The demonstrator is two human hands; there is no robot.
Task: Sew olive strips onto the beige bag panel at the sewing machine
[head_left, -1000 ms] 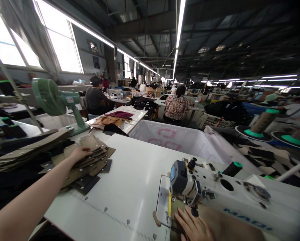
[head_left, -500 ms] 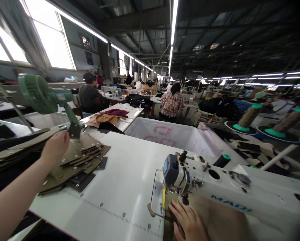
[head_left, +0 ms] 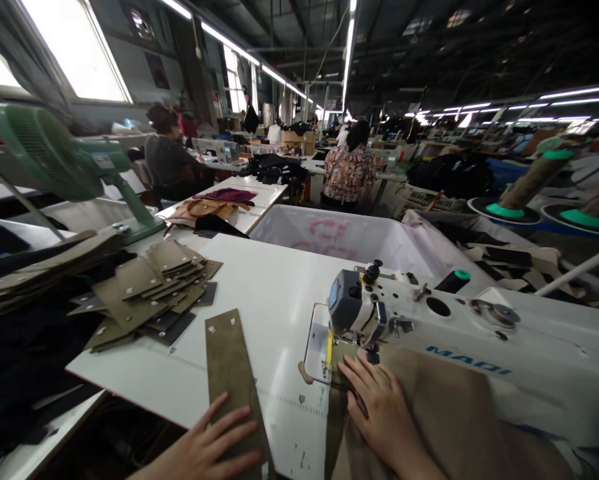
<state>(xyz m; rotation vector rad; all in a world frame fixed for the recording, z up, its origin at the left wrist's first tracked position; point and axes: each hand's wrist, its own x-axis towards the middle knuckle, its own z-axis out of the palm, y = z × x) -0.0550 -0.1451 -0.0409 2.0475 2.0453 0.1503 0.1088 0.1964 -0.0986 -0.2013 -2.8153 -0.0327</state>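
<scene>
An olive fabric strip (head_left: 229,353) with small white marks at its far end lies on the white sewing table (head_left: 274,293). My left hand (head_left: 219,437) rests on its near part, fingers spread. At the sewing machine (head_left: 429,327), my right hand (head_left: 379,407) lies flat with fingers apart on brown and olive fabric (head_left: 439,400), just in front of the needle area. The needle itself is hidden. Left of the strip is a fanned pile of olive and dark fabric pieces (head_left: 149,287), several with white marks.
Behind the table stands a white plastic bin (head_left: 324,230). A green fan (head_left: 134,193) is at the left, beside stacked olive strips (head_left: 44,267). Thread cones (head_left: 529,183) stand at the right. Two people sit farther off, one in a patterned top (head_left: 349,167).
My left hand has come from the pile at the left to the table's near edge, and an olive strip now lies under it. My right hand stays by the needle area. The view has tilted down.
</scene>
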